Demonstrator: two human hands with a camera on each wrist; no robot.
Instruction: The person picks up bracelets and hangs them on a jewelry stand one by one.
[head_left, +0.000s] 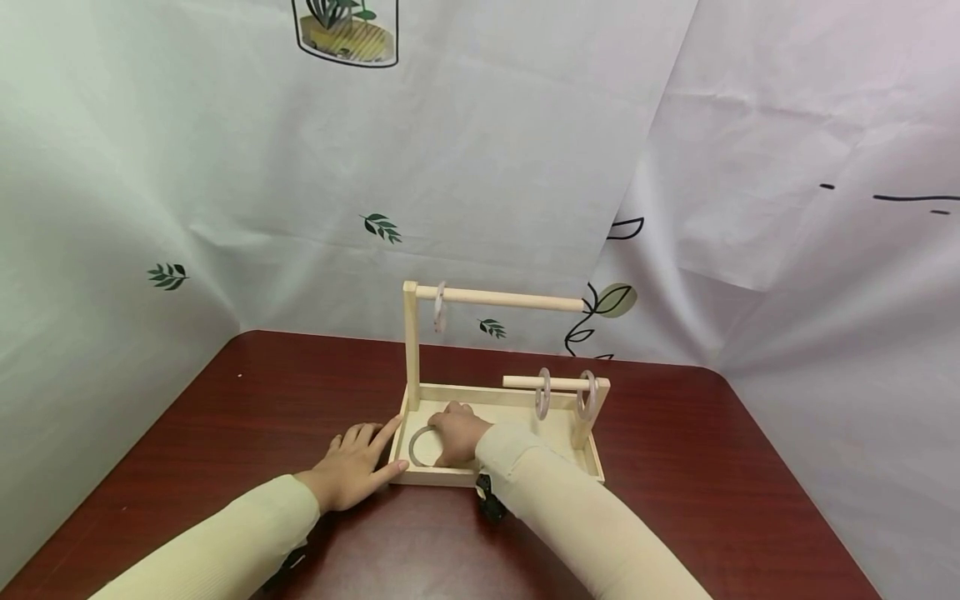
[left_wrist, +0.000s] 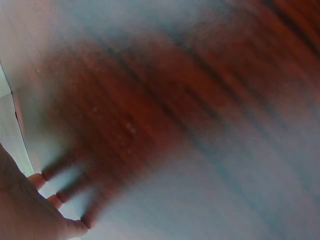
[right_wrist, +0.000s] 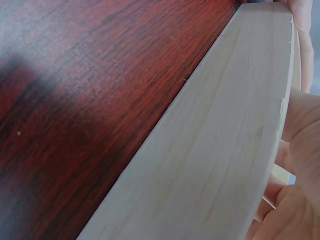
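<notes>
A pale wooden tray stand (head_left: 495,477) stands on the table, with a tall bar and a low bar above it. My right hand (head_left: 459,435) reaches into the tray's left part, its thumb and fingers bent about the right side of a greyish bangle (head_left: 412,450); the exact contact is hidden. In the right wrist view, the tray's front wall (right_wrist: 200,145) covers part of that hand. My left hand (head_left: 348,467) lies spread at the tray's left end, index finger and thumb touching its edge. One bangle (head_left: 439,308) hangs on the tall bar, two bangles (head_left: 543,394) on the low bar.
The dark red wooden table (head_left: 712,492) extends around the tray. A pale cloth (head_left: 487,150) with printed leaves hangs behind and at both sides. The tall post (head_left: 412,346) rises at the tray's back left, and the short post (head_left: 592,417) at its right end.
</notes>
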